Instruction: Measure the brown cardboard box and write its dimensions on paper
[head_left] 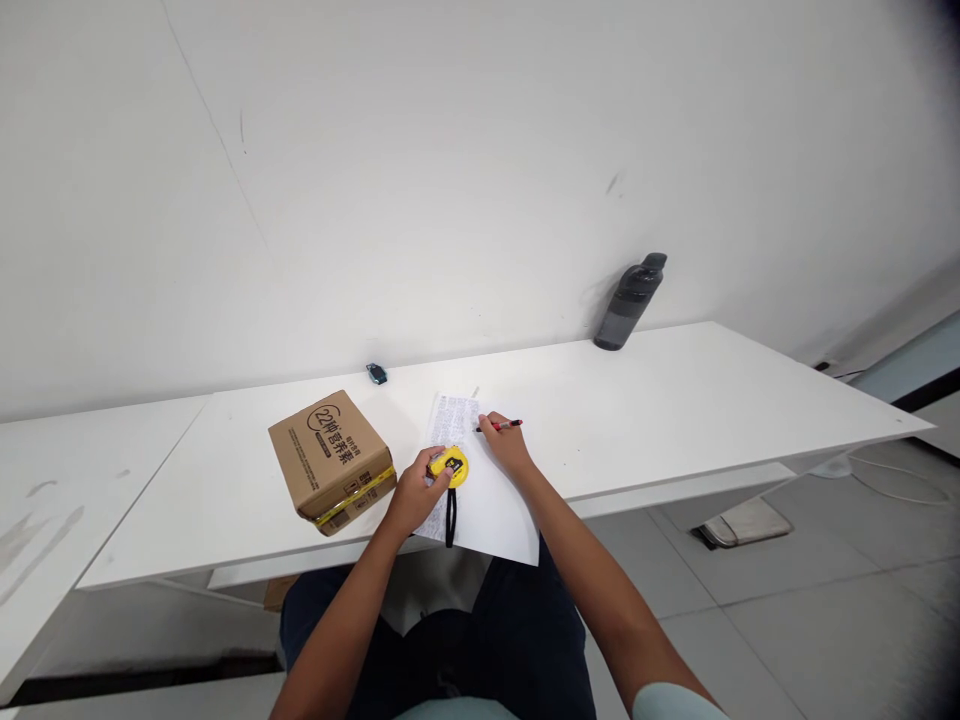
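My left hand (415, 492) is closed around a yellow tape measure (451, 466) whose black strap (450, 517) hangs down over the table's front edge. A red pen (504, 425) is gripped in my right hand (505, 445), which rests on a white sheet of paper (487, 505) with printed text along its left side. To the left of my left hand sits a brown cardboard box (330, 458) bound with yellow tape, on the white table (675, 400).
A dark grey bottle (630, 301) leans against the wall at the back right of the table. A small dark teal object (376, 374) lies near the wall behind the box. A second white table (67, 480) adjoins on the left. Grey tiled floor lies to the right.
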